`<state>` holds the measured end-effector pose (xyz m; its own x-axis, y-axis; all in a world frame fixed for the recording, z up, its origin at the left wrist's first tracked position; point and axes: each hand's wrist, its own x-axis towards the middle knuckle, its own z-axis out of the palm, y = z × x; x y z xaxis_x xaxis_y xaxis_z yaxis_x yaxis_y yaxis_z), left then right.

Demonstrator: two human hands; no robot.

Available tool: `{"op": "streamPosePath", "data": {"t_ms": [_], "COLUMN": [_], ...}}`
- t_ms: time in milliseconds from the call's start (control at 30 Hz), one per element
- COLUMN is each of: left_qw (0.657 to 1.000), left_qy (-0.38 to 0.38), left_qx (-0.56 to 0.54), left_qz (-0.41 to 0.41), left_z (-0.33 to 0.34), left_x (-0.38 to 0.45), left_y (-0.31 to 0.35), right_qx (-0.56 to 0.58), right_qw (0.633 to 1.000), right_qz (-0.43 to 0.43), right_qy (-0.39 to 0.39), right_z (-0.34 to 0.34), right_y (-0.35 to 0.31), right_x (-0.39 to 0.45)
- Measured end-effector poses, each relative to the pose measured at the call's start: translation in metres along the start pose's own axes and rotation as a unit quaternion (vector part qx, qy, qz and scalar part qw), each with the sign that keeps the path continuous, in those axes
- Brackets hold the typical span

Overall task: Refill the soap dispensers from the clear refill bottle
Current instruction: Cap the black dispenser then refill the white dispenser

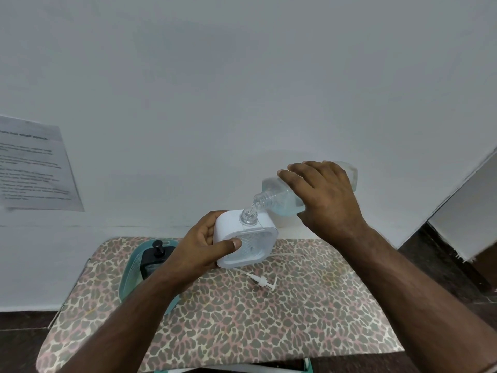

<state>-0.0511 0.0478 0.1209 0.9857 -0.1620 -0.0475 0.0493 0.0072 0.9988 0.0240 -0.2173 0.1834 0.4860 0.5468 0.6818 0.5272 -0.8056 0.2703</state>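
Note:
My left hand (200, 247) grips a white square soap dispenser (248, 240) by its left side, thumb across the front, holding it upright above the table. Its clear neck is uncapped. My right hand (322, 195) holds the clear refill bottle (279, 193) tilted down to the left, with its open mouth just over the dispenser's neck. A thin stream of clear liquid runs from the bottle into the neck. The dispenser's white pump head with its tube (262, 281) lies loose on the table below.
The small table (242, 319) has a leopard-print cover. A teal tray (129, 275) at the left holds a black pump dispenser (154, 258), partly hidden by my left arm. A printed sheet (35, 165) hangs on the wall at the left.

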Motion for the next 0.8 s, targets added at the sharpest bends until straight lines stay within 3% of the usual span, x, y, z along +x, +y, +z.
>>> {"op": "streamPosePath", "data": {"t_ms": [800], "left_qw": [1.000], "left_qy": [0.006], "left_qx": [0.025], "left_qz": [-0.002], "left_z": [-0.0051], "left_x": [0.0019], "left_y": [-0.0029], "right_qx": [-0.009], "right_qw": [1.000], "right_qz": [-0.006], "right_qy": [-0.024], "right_z": [-0.0021], "right_y": [0.0015], "right_x": [0.0047]}}
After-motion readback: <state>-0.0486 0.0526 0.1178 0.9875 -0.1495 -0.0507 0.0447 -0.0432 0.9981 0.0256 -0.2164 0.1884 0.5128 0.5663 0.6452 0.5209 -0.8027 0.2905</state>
